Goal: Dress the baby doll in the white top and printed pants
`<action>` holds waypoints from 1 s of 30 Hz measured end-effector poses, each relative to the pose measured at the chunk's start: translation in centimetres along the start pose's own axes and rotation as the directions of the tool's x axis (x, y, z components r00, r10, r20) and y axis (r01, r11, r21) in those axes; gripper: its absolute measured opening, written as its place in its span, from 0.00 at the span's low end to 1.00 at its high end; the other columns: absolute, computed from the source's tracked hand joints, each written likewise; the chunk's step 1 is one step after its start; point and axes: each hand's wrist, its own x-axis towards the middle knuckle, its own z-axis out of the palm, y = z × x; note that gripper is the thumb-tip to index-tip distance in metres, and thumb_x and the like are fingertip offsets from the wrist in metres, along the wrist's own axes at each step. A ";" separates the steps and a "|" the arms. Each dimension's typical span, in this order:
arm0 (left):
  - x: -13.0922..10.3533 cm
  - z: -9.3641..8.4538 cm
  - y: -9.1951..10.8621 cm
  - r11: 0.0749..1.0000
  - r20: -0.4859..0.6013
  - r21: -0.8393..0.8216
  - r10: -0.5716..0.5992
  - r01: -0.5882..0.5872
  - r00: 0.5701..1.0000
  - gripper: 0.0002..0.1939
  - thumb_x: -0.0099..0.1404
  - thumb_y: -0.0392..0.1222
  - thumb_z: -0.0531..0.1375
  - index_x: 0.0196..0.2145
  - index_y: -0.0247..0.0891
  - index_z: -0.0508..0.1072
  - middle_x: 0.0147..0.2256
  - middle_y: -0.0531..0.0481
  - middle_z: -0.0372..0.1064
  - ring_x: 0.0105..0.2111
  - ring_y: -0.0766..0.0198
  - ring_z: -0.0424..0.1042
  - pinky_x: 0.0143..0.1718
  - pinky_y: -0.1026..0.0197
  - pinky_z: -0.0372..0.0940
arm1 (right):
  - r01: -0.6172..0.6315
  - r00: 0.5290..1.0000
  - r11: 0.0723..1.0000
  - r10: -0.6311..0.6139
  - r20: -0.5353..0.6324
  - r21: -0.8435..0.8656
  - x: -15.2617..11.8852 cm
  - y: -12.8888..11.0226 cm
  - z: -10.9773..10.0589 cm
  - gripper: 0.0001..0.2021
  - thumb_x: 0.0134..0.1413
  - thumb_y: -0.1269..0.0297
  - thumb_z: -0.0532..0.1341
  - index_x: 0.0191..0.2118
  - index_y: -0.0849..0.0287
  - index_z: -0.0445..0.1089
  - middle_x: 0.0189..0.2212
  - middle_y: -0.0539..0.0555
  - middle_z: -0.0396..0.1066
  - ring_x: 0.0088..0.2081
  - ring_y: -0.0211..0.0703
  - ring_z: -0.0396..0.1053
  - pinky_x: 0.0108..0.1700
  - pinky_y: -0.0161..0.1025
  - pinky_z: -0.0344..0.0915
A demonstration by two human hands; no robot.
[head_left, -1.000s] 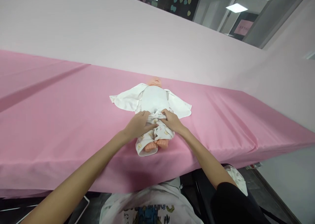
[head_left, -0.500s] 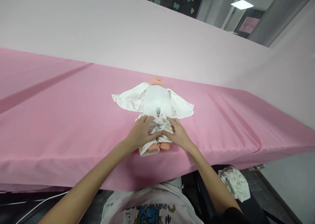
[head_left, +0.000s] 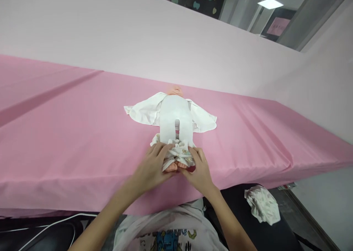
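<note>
A baby doll point(head_left: 175, 107) lies on its back on the pink-covered table, head away from me. Its torso and upper legs are smooth and white, and its feet point(head_left: 172, 167) point toward me. White printed baby pants point(head_left: 180, 153) are bunched around the lower legs. My left hand point(head_left: 154, 166) grips the pants at the left side, thumb near the feet. My right hand point(head_left: 198, 170) grips them at the right side in the same way. An opened white top point(head_left: 204, 117) spreads out under the doll on both sides.
The pink sheet point(head_left: 68, 140) covers a long table against a white wall point(head_left: 110, 30). A crumpled white printed cloth point(head_left: 261, 205) lies on a black chair point(head_left: 239, 207) at the lower right. A white cable point(head_left: 55, 223) runs at the lower left.
Both hands have moved toward me, drawing the pants down from the doll's thighs to its lower legs. The white upper legs now show.
</note>
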 end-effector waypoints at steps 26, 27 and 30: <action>-2.5 4.1 0.0 0.953 -0.271 0.262 0.220 -0.148 0.937 0.25 0.62 0.35 0.54 0.56 0.39 0.55 0.43 0.40 0.69 0.47 0.51 0.67 0.52 0.47 0.63 | 0.195 0.981 0.961 -0.193 0.027 -0.196 -1.0 0.1 1.0 0.16 0.48 0.74 0.53 0.44 0.58 0.67 0.40 0.58 0.71 0.45 0.51 0.66 0.49 0.49 0.65; -2.8 4.2 0.0 0.951 -0.289 0.259 0.243 -0.169 0.926 0.21 0.61 0.34 0.54 0.53 0.39 0.58 0.41 0.41 0.69 0.46 0.53 0.68 0.53 0.47 0.62 | 0.223 0.975 0.961 -0.219 0.041 -0.164 -1.3 0.2 0.9 0.17 0.48 0.74 0.53 0.45 0.58 0.67 0.44 0.59 0.70 0.49 0.51 0.65 0.53 0.50 0.63; -3.3 3.7 0.5 0.960 -0.288 0.183 0.256 -0.209 0.923 0.11 0.60 0.32 0.54 0.41 0.38 0.64 0.36 0.46 0.69 0.41 0.57 0.68 0.54 0.48 0.60 | 0.295 0.954 0.949 -0.288 0.077 -0.108 -1.6 0.4 0.4 0.17 0.47 0.74 0.54 0.44 0.59 0.69 0.55 0.60 0.64 0.59 0.52 0.58 0.59 0.52 0.58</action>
